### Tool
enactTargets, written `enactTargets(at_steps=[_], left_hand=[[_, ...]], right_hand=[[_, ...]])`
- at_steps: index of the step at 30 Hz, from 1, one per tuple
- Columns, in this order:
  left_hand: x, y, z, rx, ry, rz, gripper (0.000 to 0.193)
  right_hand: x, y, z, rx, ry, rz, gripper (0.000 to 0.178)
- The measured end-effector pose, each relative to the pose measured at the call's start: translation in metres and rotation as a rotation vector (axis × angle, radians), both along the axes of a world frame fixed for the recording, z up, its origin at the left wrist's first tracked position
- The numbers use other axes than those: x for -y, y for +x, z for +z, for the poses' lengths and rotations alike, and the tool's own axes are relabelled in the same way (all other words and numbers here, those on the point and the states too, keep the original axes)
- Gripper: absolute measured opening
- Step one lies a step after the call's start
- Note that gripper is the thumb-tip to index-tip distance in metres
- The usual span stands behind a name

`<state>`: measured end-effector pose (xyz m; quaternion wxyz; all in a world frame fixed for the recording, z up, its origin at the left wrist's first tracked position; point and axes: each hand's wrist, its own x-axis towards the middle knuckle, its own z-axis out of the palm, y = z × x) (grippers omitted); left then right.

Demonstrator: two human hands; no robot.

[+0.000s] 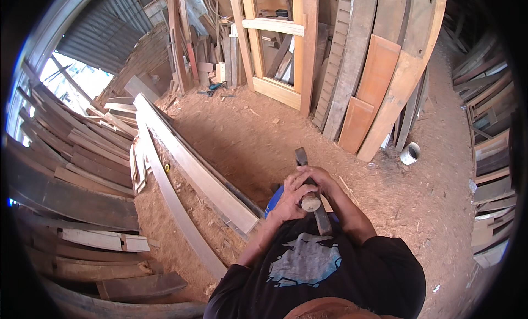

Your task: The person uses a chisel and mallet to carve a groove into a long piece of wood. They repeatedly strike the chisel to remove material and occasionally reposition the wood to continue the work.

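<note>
In front of my chest I hold a dark, long bar-shaped tool (323,224) with a round, pale wooden end (311,202) facing up at its middle. Its far tip sticks out beyond my fingers and its near end reaches my black shirt. The exact kind of tool cannot be made out. My left hand (291,199) is closed around it from the left, beside the round end. From the far right side my right hand (319,179) is closed on it too, its fingers meeting the left ones. Part of the tool is hidden under both hands.
To my left a long pale plank (195,170) lies slantwise, with a thin curved strip (179,209) beside it. Stacked boards (82,192) line the left. A wooden door frame (278,88) and tall planks lean ahead. A white bucket (410,153) stands right, on sawdust-covered ground (385,209).
</note>
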<state>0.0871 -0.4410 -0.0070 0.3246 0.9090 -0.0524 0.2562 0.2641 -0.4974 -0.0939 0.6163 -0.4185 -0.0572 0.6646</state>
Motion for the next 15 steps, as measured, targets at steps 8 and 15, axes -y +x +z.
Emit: enactTargets(at_steps=[8,15], left_hand=[[-0.035,-0.056,0.034,0.356,-0.666,0.219,0.027],[-0.100,-0.117,0.014,0.325,-0.683,0.747,0.024]], right_hand=[[-0.030,-0.024,0.068,0.815,0.104,0.268,0.035],[-0.029,-0.070,0.110,0.960,0.373,0.008,0.023]])
